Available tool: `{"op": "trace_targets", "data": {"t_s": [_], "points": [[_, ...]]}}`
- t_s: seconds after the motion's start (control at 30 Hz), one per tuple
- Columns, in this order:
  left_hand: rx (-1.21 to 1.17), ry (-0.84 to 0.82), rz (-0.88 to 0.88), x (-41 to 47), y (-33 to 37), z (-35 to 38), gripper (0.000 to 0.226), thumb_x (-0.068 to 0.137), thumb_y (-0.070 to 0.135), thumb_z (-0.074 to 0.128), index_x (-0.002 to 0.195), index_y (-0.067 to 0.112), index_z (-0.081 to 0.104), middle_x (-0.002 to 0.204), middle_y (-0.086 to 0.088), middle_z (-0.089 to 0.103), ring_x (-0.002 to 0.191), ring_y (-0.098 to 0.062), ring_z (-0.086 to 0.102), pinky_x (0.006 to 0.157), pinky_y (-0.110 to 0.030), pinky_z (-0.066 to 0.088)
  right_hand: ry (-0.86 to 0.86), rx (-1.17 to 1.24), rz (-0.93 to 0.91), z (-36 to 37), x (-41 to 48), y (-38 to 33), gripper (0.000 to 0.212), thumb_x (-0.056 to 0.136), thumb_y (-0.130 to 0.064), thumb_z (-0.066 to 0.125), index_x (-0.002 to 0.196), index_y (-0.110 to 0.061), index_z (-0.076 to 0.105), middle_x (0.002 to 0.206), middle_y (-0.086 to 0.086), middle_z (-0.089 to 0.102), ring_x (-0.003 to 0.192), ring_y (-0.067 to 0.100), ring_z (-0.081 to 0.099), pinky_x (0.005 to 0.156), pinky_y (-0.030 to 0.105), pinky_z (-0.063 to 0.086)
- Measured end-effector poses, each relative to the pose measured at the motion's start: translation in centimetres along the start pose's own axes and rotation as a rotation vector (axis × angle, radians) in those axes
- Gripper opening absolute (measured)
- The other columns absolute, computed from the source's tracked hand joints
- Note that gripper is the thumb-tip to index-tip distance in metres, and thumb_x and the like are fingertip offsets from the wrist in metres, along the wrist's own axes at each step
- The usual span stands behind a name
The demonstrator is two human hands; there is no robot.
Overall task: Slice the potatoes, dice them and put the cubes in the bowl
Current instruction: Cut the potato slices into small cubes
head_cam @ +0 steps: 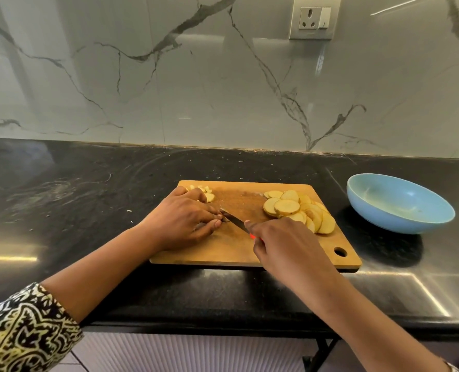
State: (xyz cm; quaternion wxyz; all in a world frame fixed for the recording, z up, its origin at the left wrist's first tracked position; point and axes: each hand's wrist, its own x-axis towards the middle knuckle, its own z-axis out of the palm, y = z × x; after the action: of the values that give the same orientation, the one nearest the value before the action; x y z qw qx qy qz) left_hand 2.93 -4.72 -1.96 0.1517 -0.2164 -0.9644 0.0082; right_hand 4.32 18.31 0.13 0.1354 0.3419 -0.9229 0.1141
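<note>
- Rectangular wooden cutting board (233,255) with a round hole at its near right corner lies on the glossy black stone countertop (88,189), close to the front edge.
- Left hand (181,221) is palm down on the board's left half. Its fingers are curled and the tips pinch a small potato piece (225,219) against the wood; the piece is mostly hidden.
- Right hand (284,245) is wrapped around the red handle of a small dark-bladed knife (235,220), with one fingertip resting on the blade's back. The blade runs diagonally up-left, its tip at the pinched piece, touching the left fingertips.
- A heap of round pale-yellow potato slices (295,210) sits on the board's right half, just beyond the right hand.
- A few pale potato cubes (206,194) lie at the board's far left corner — right behind the left knuckles.
- A shallow light-blue bowl (400,204) sits on the countertop to the right of the board — apart from it and away from both hands.
- A black-and-yellow patterned sleeve (27,331) covers the left forearm.
</note>
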Motion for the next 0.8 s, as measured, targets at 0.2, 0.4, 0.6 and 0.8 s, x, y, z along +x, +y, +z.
{"op": "trace_targets", "data": {"t_s": [0.2, 0.4, 0.6, 0.8], "points": [[0.009, 0.047, 0.037, -0.1, -0.1, 0.1, 0.051, 0.094, 0.053, 0.024, 0.112, 0.035, 0.068, 0.115, 0.018, 0.066, 0.107, -0.012, 0.054, 0.075, -0.030, 0.036, 0.123, 0.025, -0.021, 0.6, -0.5, 0.3, 0.047, 0.100, -0.032, 0.041, 0.146, -0.032, 0.034, 0.108, -0.013, 0.063, 0.082, 0.004, 0.054, 0.066, 0.017, 0.043], [-0.008, 0.029, 0.022, 0.0, -0.2, 0.2, 0.054, 0.093, 0.056, 0.022, 0.113, 0.035, 0.068, 0.117, 0.018, 0.065, 0.110, -0.011, 0.053, 0.079, -0.032, 0.038, 0.250, 0.218, 0.113, 1.3, -0.7, 1.1, 0.038, 0.097, -0.045, 0.043, 0.129, -0.027, 0.054, 0.069, -0.016, 0.054, 0.056, 0.002, 0.049, 0.054, 0.014, 0.037], [-0.015, 0.022, 0.010, 0.0, 0.0, 0.2, 0.052, 0.093, 0.055, 0.024, 0.114, 0.036, 0.067, 0.118, 0.020, 0.064, 0.111, -0.009, 0.051, 0.083, -0.034, 0.040, -0.079, 0.673, 0.258, 0.6, 0.3, 1.9, 0.015, 0.098, -0.042, 0.040, 0.096, -0.031, 0.051, 0.089, -0.005, 0.061, 0.083, 0.012, 0.058, 0.072, 0.034, 0.052], [-0.021, 0.028, 0.018, 0.0, 0.0, 0.1, 0.051, 0.094, 0.054, 0.025, 0.115, 0.035, 0.067, 0.118, 0.018, 0.065, 0.112, -0.010, 0.052, 0.084, -0.035, 0.041, -0.095, 0.152, 0.097, -0.1, 0.7, 2.1, 0.040, 0.103, -0.028, 0.036, 0.143, -0.023, 0.036, 0.111, -0.009, 0.054, 0.097, 0.006, 0.051, 0.076, 0.021, 0.038]]}}
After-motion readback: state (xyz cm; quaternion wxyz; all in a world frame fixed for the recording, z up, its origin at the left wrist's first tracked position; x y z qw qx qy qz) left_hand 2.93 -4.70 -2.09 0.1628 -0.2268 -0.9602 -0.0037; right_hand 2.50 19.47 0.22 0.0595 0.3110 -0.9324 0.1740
